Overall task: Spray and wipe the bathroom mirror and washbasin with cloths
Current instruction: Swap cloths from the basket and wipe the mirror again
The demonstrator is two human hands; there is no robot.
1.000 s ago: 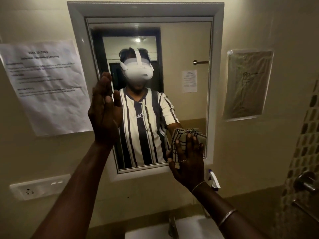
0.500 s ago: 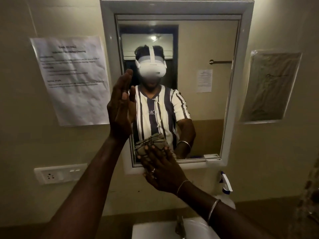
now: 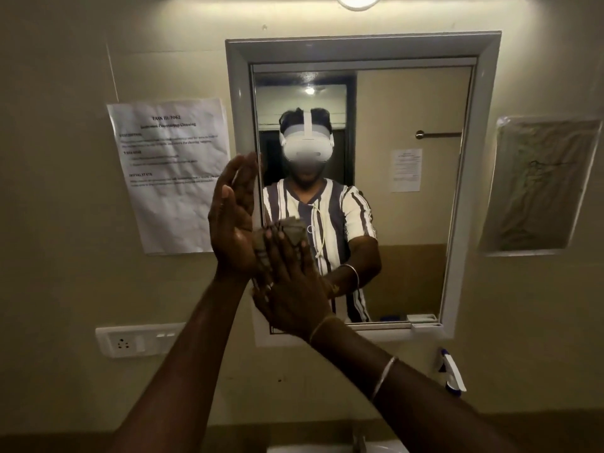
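Note:
The framed bathroom mirror [image 3: 408, 223] hangs on the wall straight ahead. My right hand [image 3: 289, 289] presses a folded checked cloth [image 3: 287, 232] flat against the glass near the lower left, fingers spread over it. My left hand [image 3: 233, 220] is raised with straight fingers, its edge on the mirror's left frame. A white spray bottle [image 3: 452, 374] stands below the mirror's right corner. Only a sliver of the white washbasin [image 3: 376, 447] and its tap [image 3: 359, 441] show at the bottom edge.
A printed paper sheet [image 3: 170, 171] is taped left of the mirror and a plastic-covered sheet [image 3: 539, 184] to its right. A white socket and switch plate [image 3: 137, 340] sits on the wall at lower left. A lamp [image 3: 358, 0] glows above.
My right hand slid the cloth from the mirror's lower right across to the lower left and up beside my left hand. The view shifted up and left, hiding most of the basin.

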